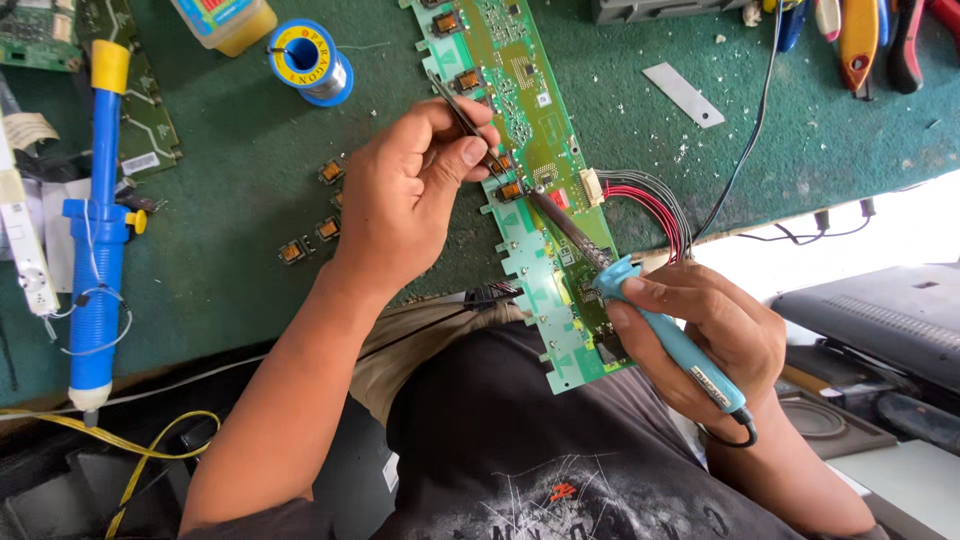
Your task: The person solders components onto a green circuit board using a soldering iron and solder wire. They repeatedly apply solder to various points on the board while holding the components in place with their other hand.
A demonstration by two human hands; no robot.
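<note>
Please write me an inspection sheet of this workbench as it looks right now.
Surface: green mat, dusty, with white specks near the right edge.
Job's things: long green circuit board overhanging the bench edge; tweezers and soldering iron meet at a small component.
Clutter: blue desoldering pump, solder spool, loose components, metal strip, pliers.
Grippers: left hand pinches the tweezers; right hand in a closed grip on the iron.
Cables: red and black wire bundle plugged into the board; yellow cable below.
Surroundings: dark casing at right.
</note>
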